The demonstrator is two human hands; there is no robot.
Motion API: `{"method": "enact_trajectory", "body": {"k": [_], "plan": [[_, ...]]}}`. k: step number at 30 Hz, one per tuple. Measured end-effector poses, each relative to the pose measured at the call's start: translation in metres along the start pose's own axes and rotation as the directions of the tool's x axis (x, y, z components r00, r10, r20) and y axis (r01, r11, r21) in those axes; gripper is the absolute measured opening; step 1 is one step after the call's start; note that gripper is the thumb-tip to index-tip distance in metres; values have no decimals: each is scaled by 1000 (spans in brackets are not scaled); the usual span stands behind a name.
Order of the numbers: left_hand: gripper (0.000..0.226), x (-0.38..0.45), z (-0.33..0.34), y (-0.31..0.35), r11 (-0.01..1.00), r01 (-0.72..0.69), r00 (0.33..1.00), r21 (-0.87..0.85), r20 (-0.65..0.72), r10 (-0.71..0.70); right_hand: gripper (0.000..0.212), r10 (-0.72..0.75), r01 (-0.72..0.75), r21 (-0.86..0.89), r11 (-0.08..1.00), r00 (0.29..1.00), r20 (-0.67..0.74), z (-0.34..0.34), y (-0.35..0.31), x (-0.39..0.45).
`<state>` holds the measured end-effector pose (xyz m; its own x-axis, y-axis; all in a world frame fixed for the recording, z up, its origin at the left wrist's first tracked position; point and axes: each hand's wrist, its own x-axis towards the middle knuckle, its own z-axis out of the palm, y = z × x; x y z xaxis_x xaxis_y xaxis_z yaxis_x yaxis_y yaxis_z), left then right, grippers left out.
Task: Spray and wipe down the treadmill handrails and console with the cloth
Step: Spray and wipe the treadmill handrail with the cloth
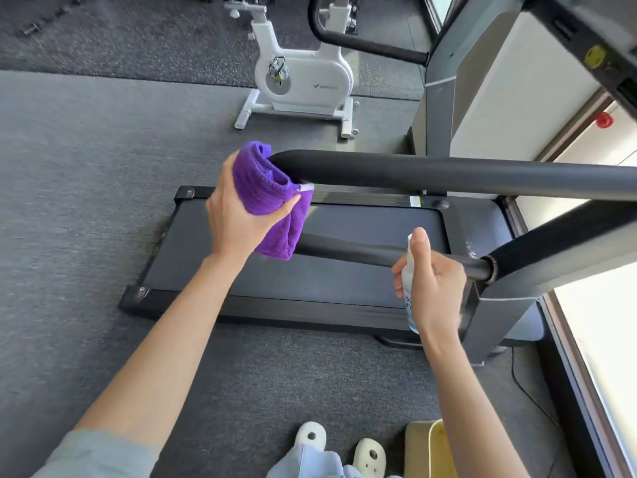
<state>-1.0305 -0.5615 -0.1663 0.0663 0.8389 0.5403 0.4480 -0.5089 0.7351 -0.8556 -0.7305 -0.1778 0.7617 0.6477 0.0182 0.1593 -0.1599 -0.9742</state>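
Observation:
A black treadmill lies across the middle, its belt deck (310, 270) on the floor. Two padded black handrails run to the right: the far handrail (431, 174) and the near handrail (362, 253). My left hand (238, 215) grips a folded purple cloth (265, 194) pressed against the free end of the far handrail. My right hand (434, 288) holds a clear spray bottle (410, 288) upright, forefinger on its top, just in front of the near handrail. The console is out of view to the right.
A white exercise bike (300, 81) stands behind the treadmill on the grey floor. The treadmill's grey uprights (499, 305) rise at right beside a bright window. A yellow-edged object (431, 450) lies by my white shoes (368, 457) at the bottom.

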Motion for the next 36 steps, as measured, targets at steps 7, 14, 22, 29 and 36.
{"method": "enact_trajectory", "body": {"k": [7, 14, 22, 29, 36], "plan": [[93, 53, -23, 47, 886, -393, 849, 247, 467, 247, 75, -15, 15, 32, 999, 1000, -14, 6, -8, 0], [82, 76, 25, 113, 623, -713, 587, 323, 761, 277, 71, -41, 46, 62, 997, 996, -78, -13, -18, 11], [53, 79, 106, 176, 861, -498, 278, 98, 959, 52, 78, -38, 48, 53, 997, 983, -177, -61, 1, 18], [58, 50, 200, 245, 902, -432, 201, 23, 977, 72, 81, 19, -4, 52, 999, 958, -286, -126, 18, 39], [62, 27, 231, 286, 793, -610, 237, 7, 956, 174, 77, -12, 19, 17, 1000, 940, -341, -163, 18, 52]]}}
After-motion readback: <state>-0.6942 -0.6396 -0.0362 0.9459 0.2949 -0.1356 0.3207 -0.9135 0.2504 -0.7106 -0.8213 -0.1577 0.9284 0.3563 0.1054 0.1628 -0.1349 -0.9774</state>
